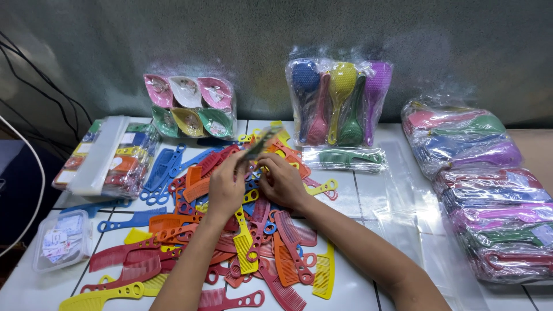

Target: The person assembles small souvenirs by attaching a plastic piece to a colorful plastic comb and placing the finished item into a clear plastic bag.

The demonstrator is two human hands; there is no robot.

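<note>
Plastic combs (230,247) in red, orange, yellow, blue and pink lie heaped on the white tiled surface (351,288), under and around both hands. The left hand (226,187) has its fingers closed on a dark green comb (259,142), lifted slantwise just above the pile. The right hand (282,181) rests beside the left one, fingers curled down onto the heap; whether it grips anything I cannot tell.

Beyond the right hand lies a green comb in a clear sleeve (344,158), and behind that stands a bag of hairbrushes (339,103). Beyond the left hand sits a pack of leaf-shaped dishes (190,106). Well to the left of the left hand are a wrapped stack of coloured packs (106,155) and a small clear box (60,239). Far to the right of the right hand, bagged brushes (484,190) are stacked.
</note>
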